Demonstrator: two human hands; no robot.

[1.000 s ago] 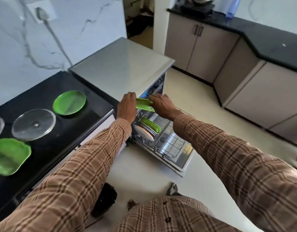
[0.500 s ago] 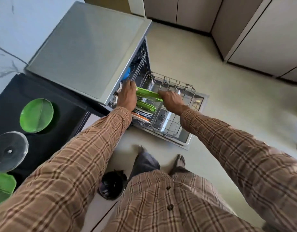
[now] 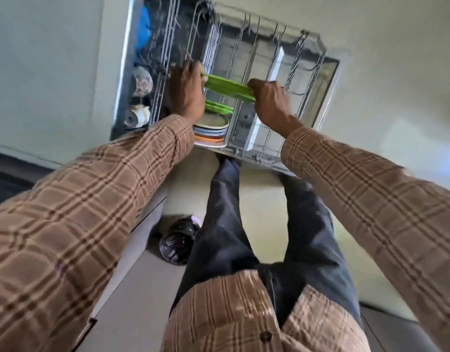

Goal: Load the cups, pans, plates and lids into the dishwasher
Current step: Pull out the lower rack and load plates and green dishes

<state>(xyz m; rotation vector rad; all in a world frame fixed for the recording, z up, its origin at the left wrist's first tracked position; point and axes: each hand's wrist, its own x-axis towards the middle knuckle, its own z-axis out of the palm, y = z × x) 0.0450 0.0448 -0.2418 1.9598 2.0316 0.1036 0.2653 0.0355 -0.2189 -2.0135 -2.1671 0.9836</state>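
While both hands hold the green plate (image 3: 229,88) on edge over the lower rack (image 3: 282,80), left hand (image 3: 187,91) and right hand (image 3: 268,101) each pinch 1 end. Next, it likely needs lowering straight into a free slot behind the other green plate (image 3: 218,107).

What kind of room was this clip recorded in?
Most likely a home kitchen. An open dishwasher has its lower rack pulled out, plates stand in it, and cups sit further inside. Both hands hold a green plate over the rack.
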